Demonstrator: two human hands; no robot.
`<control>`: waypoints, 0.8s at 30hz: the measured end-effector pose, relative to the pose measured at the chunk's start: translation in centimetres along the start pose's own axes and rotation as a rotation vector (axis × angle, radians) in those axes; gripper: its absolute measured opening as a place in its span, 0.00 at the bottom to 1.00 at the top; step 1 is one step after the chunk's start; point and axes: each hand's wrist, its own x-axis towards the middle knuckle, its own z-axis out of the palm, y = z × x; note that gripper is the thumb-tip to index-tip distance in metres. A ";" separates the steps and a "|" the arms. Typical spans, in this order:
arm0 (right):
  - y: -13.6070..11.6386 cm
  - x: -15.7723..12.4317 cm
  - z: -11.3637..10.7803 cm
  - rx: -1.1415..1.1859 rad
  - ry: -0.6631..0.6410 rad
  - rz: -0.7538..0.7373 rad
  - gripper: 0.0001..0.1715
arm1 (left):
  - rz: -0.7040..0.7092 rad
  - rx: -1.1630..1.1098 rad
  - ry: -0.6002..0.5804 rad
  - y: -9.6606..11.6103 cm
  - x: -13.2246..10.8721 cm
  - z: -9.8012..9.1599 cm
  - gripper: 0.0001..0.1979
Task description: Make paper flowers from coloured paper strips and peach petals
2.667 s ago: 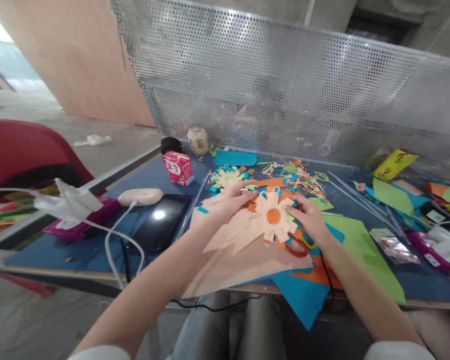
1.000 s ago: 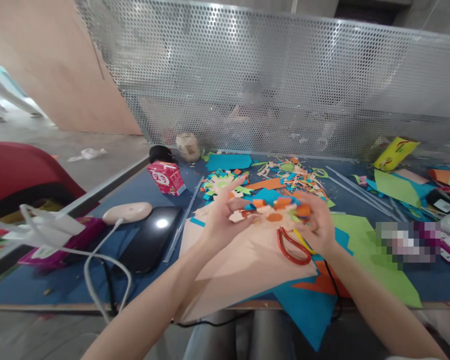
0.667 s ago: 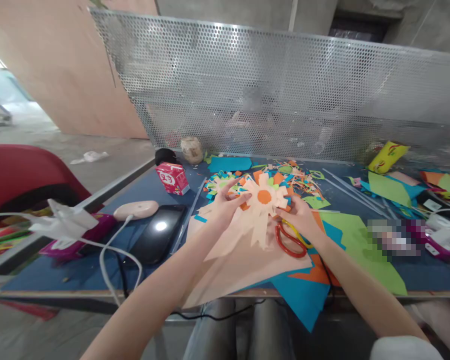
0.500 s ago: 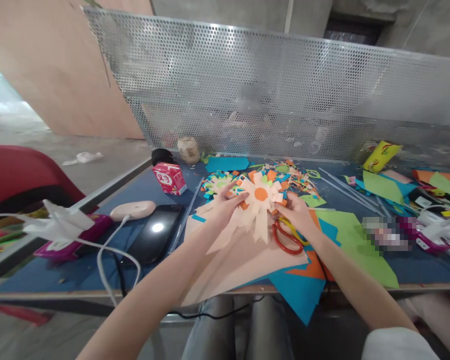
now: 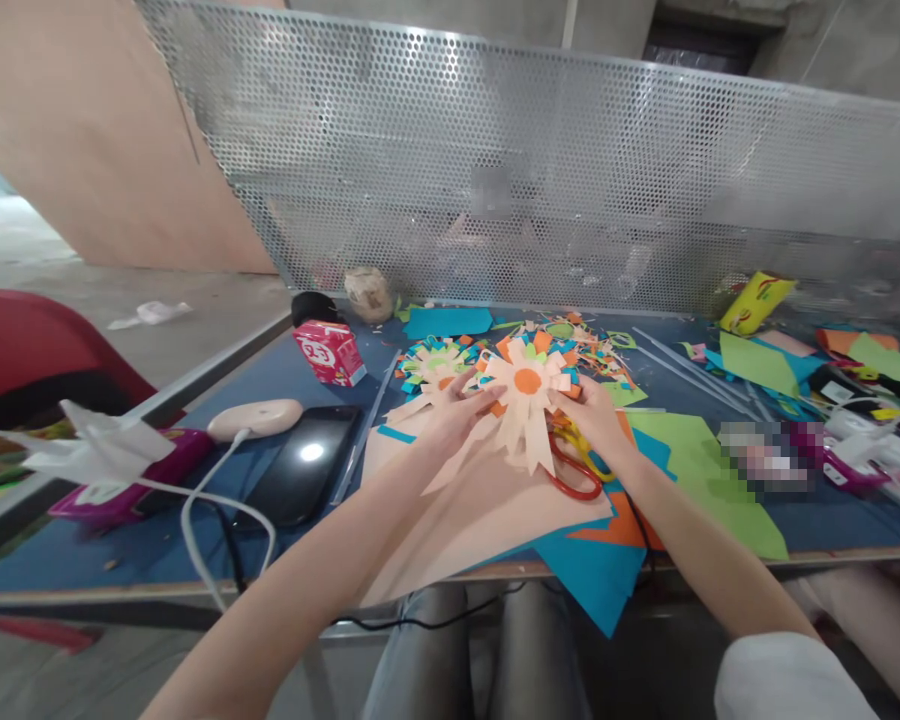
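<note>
Between my two hands is a paper flower [image 5: 526, 382] with an orange round centre, peach petals, coloured strips around its rim and peach tails hanging below. My left hand [image 5: 461, 408] pinches its left edge, and my right hand [image 5: 586, 412] grips the right edge. Behind my left hand lies a second paper flower [image 5: 431, 362], partly covered. Scissors [image 5: 576, 488] with red and yellow handles rest below my right hand on a peach paper sheet [image 5: 472, 530]. Blue paper [image 5: 596, 580] and orange paper stick out from under that sheet.
Paper scraps [image 5: 607, 350] lie behind the flower, before a perforated metal screen [image 5: 435, 150]. To the left are a pink box [image 5: 330, 352], a phone [image 5: 306, 465], a white cable and a tissue pack [image 5: 112, 470]. Green paper [image 5: 709, 480] is at right, near another person's arm [image 5: 862, 615].
The flower has turned slightly in my hands, its tails swinging a little to the right. My view has shifted slightly. Both hands keep their hold.
</note>
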 end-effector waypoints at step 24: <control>0.3 0.0 0.1 0.275 -0.126 0.181 0.19 | 0.037 -0.035 0.025 -0.8 0.9 -0.5 0.35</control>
